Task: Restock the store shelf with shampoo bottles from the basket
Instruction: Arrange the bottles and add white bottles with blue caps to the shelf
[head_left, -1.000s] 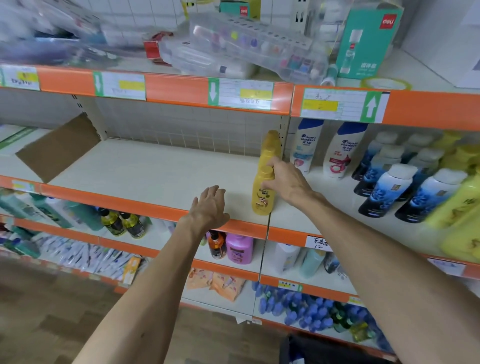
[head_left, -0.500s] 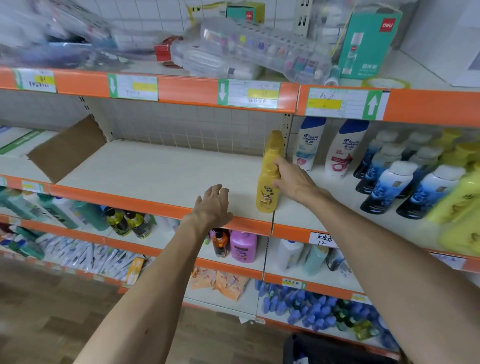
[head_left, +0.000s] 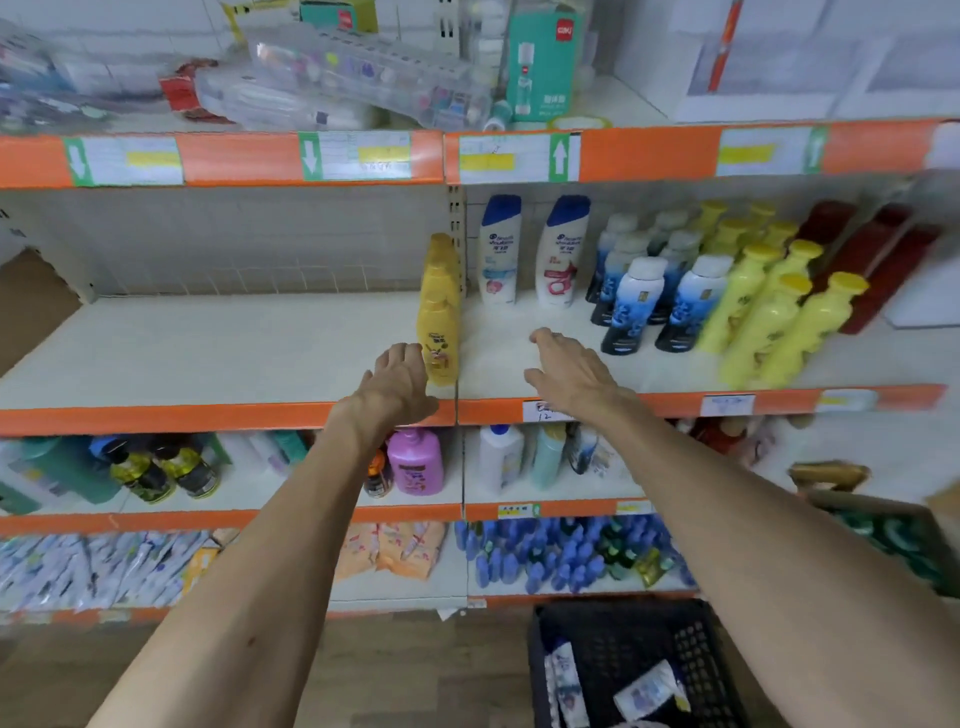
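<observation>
left hand (head_left: 397, 384) and right hand (head_left: 569, 374) are empty, fingers loose; the basket (head_left: 618, 612) bottles (head_left: 647, 693) look stiff, slick: grip mid-body.

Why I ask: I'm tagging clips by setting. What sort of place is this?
Most likely a shop's toiletries aisle: orange-edged shelves with price labels, rows of shampoo bottles, and a black basket on the floor.

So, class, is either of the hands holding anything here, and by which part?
Nothing is held. The left hand is open beside the front yellow bottle; the right hand is open over the shelf.
</observation>
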